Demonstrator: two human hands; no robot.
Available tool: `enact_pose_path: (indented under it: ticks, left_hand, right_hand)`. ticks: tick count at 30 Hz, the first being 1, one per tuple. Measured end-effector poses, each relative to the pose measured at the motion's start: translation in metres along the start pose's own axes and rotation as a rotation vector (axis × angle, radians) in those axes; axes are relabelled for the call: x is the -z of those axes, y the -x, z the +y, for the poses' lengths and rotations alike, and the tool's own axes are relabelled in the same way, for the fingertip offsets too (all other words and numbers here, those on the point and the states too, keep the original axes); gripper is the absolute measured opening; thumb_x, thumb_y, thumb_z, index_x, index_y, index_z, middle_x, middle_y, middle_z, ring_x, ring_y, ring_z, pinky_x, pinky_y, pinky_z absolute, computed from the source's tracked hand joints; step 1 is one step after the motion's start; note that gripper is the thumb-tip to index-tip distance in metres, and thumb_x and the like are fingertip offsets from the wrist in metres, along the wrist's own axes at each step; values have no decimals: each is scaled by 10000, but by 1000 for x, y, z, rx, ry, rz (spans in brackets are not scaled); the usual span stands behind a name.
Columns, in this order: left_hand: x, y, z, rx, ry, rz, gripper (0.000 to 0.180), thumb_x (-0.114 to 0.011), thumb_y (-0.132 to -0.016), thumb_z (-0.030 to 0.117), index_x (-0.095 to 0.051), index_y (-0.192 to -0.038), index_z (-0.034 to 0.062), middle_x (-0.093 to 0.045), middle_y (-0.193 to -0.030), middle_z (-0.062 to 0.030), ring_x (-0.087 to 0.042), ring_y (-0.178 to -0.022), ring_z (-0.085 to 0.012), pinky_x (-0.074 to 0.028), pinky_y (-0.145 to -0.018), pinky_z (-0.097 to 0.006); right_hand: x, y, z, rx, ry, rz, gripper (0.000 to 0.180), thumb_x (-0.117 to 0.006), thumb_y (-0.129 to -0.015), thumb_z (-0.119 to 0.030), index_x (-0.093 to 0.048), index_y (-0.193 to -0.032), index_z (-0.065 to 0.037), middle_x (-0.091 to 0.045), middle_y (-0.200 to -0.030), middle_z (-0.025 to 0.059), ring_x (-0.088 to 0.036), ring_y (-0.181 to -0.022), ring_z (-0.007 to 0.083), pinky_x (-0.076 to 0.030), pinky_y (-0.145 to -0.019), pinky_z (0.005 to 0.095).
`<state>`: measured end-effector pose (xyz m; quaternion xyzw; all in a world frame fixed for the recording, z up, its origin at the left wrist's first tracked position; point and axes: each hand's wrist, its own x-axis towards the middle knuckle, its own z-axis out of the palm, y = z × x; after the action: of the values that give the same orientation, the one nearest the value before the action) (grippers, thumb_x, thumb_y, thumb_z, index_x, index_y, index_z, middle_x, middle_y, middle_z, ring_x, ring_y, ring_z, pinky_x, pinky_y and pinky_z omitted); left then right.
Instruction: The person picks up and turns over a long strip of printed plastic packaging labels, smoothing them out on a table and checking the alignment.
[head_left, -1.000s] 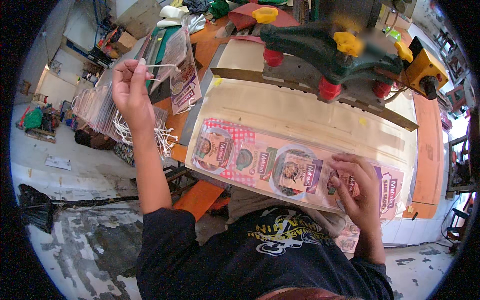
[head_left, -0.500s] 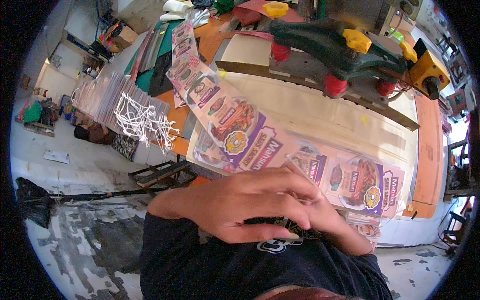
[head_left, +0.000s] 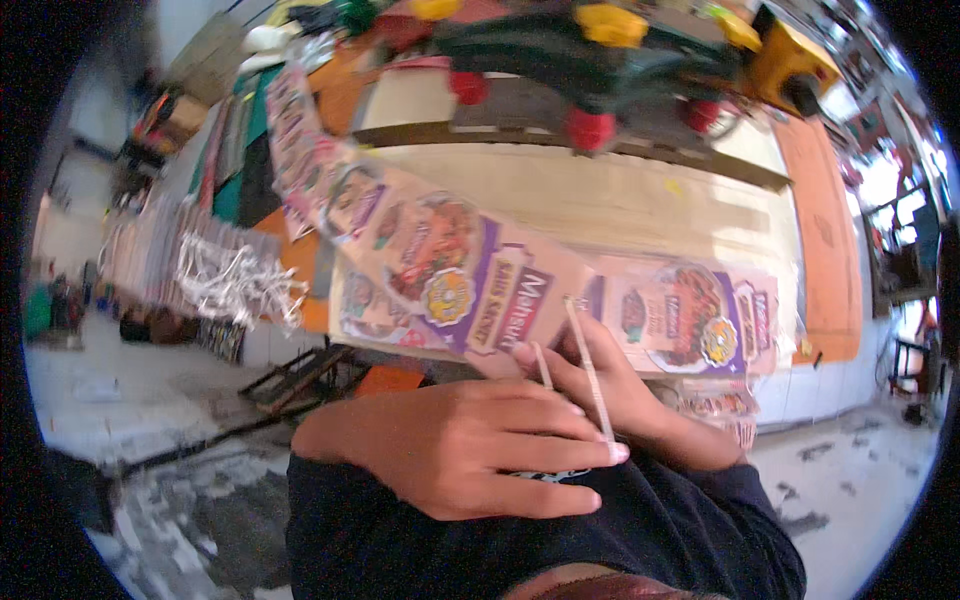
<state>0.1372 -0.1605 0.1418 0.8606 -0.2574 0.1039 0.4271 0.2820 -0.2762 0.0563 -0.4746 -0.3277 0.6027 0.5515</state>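
Observation:
A long pink printed strip (head_left: pixel 520 262), with purple bands and a food picture, lies slantwise over the table. My right hand (head_left: pixel 612 385) grips its near right end, thumb on top. A thin white cord (head_left: pixel 592 385) passes by that end and runs down to my left hand (head_left: pixel 480 450). The left fingertips appear pinched on the cord, the lower fingers stretched out. A second short length of cord shows beside the right thumb. Whether the cord goes through a hole in the strip cannot be made out. Another pink printed strip (head_left: pixel 690 312) lies under and right of the first.
At the left stands a bundle of clear-edged sheets (head_left: pixel 150 245) with tangled white cords (head_left: pixel 235 280) hanging out. A dark green machine (head_left: pixel 560 55) with red feet and yellow knobs spans the table's back, above a long metal bar (head_left: pixel 570 150). A yellow control box (head_left: pixel 795 65) is at far right.
The white cord now shows stretched between my hands. My left hand has drawn downward from the right one, which is now more visible. The whole view has shifted.

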Motion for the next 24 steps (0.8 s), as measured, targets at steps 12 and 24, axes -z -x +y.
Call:
enact_pose_path:
  ticks: [12, 24]
  left_hand:
    - [40, 124, -36, 710, -873, 1239, 423, -517, -1039, 212, -494, -1385, -29, -523, -1447, -143, -483, -1336, -255, -379, -1108, -408]
    - [51, 177, -55, 971, -614, 1457, 627, -530, -1032, 463, -425, -1500, 58, -466, -1506, -158, -494, -1340, -278, -427, -1082, -413]
  right_hand:
    - [97, 50, -24, 91, -18, 261, 203, -679, -942, -179, -656, -1051, -9, -676, -1064, 54, -605, -981, 145, -450, -869, 302]
    - [160, 106, -45, 627, -162, 654, 359, -662, -779, -315, -671, -890, 26, -690, -880, 119, -620, -771, 171, -471, -712, 289]
